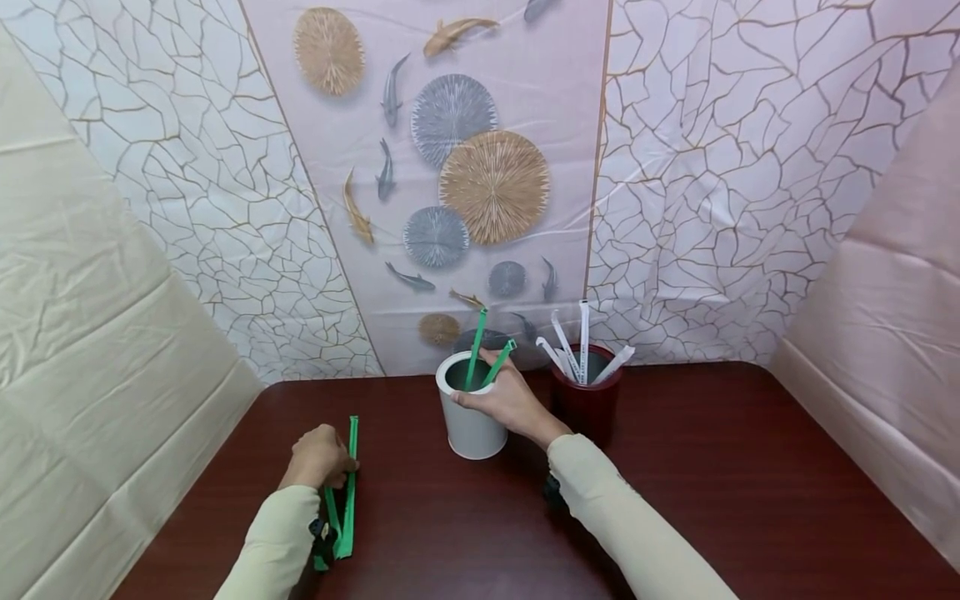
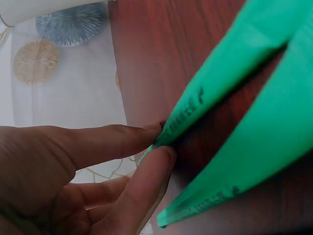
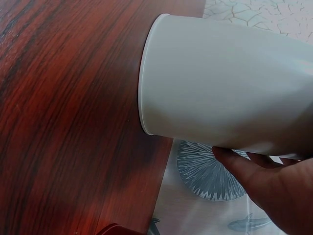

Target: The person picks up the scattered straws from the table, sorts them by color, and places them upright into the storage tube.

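Observation:
My left hand [image 1: 321, 457] pinches a green paper-wrapped straw [image 1: 352, 492] between thumb and finger, over the left part of the table. A second green wrapped straw [image 2: 244, 166] lies beside it, in the left wrist view, apart from the fingertips. With its thumb at the near rim and its fingers around the far side, my right hand [image 1: 517, 404] grips a white cylindrical canister [image 1: 474, 433]. The canister stands upright on the table, and two green wrapped straws [image 1: 477, 342] lean inside it. In the right wrist view the canister's smooth wall [image 3: 210, 78] fills much of the frame.
Just right of the white canister stands a dark red canister [image 1: 588, 408] holding several white paper-wrapped straws [image 1: 584, 333]. The dark reddish wooden table [image 1: 712, 467] meets a patterned cloth backdrop [image 1: 675, 208] behind, with plain fabric on both sides.

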A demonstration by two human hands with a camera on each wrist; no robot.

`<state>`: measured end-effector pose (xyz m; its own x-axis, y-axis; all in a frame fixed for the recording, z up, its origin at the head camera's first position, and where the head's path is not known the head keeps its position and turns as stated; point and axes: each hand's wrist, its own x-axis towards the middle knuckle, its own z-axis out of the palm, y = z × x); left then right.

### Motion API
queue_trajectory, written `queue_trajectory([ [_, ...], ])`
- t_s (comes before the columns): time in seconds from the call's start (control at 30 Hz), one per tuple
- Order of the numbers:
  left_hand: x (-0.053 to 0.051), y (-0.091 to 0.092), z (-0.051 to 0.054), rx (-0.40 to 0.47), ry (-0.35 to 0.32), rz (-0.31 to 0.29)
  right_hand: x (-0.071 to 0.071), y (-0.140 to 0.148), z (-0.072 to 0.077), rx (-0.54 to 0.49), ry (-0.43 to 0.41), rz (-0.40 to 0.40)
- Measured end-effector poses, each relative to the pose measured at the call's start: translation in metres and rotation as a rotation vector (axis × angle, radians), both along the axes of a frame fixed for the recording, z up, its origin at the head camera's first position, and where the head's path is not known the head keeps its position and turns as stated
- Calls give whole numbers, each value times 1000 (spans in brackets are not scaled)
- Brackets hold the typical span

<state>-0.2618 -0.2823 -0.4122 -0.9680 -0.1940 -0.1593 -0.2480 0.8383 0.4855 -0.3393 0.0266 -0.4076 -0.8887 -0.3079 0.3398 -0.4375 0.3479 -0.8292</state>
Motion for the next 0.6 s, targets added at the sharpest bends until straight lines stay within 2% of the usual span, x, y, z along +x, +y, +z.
queue_trajectory([
  [0.3, -1, -3, -3, -8, -19, -27, 0, -1, 1, -15, -15, 5],
  [0.47, 3, -3, 5, 26, 11, -35, 1, -1, 1, -7, -34, 2],
  [0.53, 3, -2, 10, 65, 36, -31, 1, -1, 1, 3, -33, -12],
  [0.6, 2, -2, 15, 144, 56, -18, 1, 0, 1, 6, -25, -17],
])
